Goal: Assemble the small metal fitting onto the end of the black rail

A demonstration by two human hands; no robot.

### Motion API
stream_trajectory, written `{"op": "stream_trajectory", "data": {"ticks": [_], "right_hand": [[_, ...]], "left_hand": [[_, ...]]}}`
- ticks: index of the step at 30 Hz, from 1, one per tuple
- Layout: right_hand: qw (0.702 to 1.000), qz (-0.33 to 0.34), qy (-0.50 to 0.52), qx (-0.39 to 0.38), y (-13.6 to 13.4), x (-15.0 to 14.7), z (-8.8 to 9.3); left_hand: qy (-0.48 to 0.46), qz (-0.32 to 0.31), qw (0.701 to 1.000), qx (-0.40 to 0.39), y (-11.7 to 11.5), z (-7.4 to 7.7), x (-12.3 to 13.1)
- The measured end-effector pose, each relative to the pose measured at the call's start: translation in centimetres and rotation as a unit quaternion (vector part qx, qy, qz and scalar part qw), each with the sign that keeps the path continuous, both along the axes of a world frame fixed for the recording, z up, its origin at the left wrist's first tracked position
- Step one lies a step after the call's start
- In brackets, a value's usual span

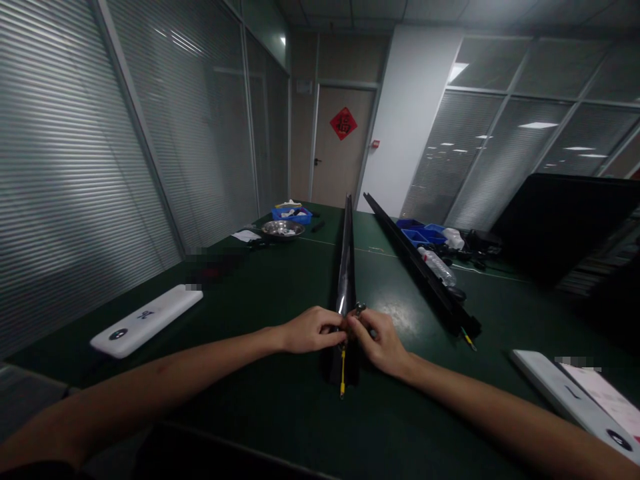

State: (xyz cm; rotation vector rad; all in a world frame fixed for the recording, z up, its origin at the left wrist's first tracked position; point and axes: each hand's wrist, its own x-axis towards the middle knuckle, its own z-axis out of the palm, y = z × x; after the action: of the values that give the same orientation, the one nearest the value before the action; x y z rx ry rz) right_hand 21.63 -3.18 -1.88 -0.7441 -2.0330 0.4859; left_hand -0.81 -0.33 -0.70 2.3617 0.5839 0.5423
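A long black channel-shaped rail [346, 260] lies lengthwise on the green table in front of me. Both hands work at its near end. My left hand [313, 330] reaches in from the left, fingers closed in a pinch over the rail; what they grip is too small and dark to make out. From the other side my right hand [381, 339] is closed on a small shiny metal tool, its rounded end [360, 308] showing above the fingers. The fingertips of both hands nearly meet. Just below them a short yellow wire [343, 373] with a metal end hangs toward me.
A second black rail [420, 267] lies to the right, with a yellow wire [469, 339] at its end. Beside it are a plastic bottle [437, 267] and blue bins [423, 233]. At left are a white device [150, 320], a metal bowl [283, 229] and a blue tray [291, 215].
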Motion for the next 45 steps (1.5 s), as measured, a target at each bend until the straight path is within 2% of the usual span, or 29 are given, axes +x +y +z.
{"op": "stream_trajectory", "data": {"ticks": [9,17,26,31,39,45], "right_hand": [[0.999,-0.022,-0.015,0.032,-0.3,0.0,0.1],[0.997,-0.052,-0.012,0.048,-0.1,-0.1,-0.5],[0.998,-0.055,-0.01,0.04,-0.1,-0.1,-0.6],[0.998,-0.038,-0.024,0.034,-0.3,0.1,-0.2],[0.999,0.027,-0.026,0.017,-0.1,0.3,0.3],[0.997,-0.063,-0.019,0.033,-0.2,0.1,-0.2]], "left_hand": [[-0.004,-0.004,1.0,0.005,-0.2,0.4,0.0],[-0.015,0.001,1.0,0.012,-0.2,0.1,0.2],[-0.026,0.008,1.0,0.0,0.1,-0.3,0.3],[-0.028,0.018,0.999,-0.022,0.3,-0.3,0.3],[-0.011,0.026,0.999,-0.016,0.0,-0.1,0.3],[-0.008,0.025,1.0,-0.009,-0.1,0.0,0.3]]}}
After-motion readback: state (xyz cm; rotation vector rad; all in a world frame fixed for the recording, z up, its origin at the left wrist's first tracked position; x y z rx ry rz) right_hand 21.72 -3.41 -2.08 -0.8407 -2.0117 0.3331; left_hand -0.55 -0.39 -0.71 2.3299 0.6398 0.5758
